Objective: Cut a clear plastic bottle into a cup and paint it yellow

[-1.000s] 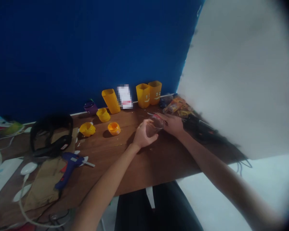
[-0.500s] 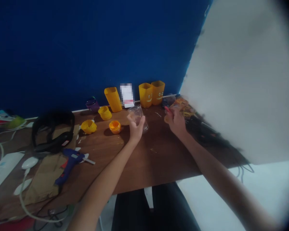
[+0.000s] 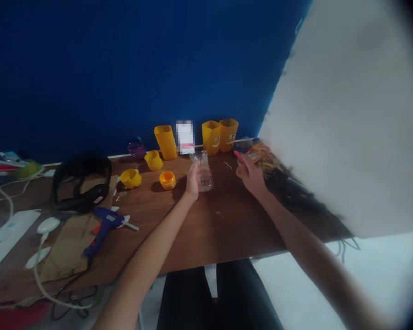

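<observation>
My left hand (image 3: 192,182) is wrapped around the left side of a clear plastic bottle piece (image 3: 205,173), which stands nearly upright just above or on the table. To its right, my right hand (image 3: 252,178) grips a slim red tool (image 3: 238,156); its working end is too small to make out. Left of the plastic piece sits a small jar of orange-yellow paint (image 3: 167,180). Two yellow cut bottle pieces, one nearer (image 3: 131,178) and one farther back (image 3: 153,161), lie beyond the jar.
Against the blue wall stand a tall yellow container (image 3: 165,143), two yellow cups with faces (image 3: 211,137) and a purple cup (image 3: 136,148). On the left lie a blue glue gun (image 3: 105,227), cardboard (image 3: 65,247), a black headset (image 3: 82,197) and cables. Clutter (image 3: 261,156) fills the right back.
My left hand has turned, and the clear plastic piece has gone from tilted to nearly upright. My right hand stays close to where it was, still with the red tool.
</observation>
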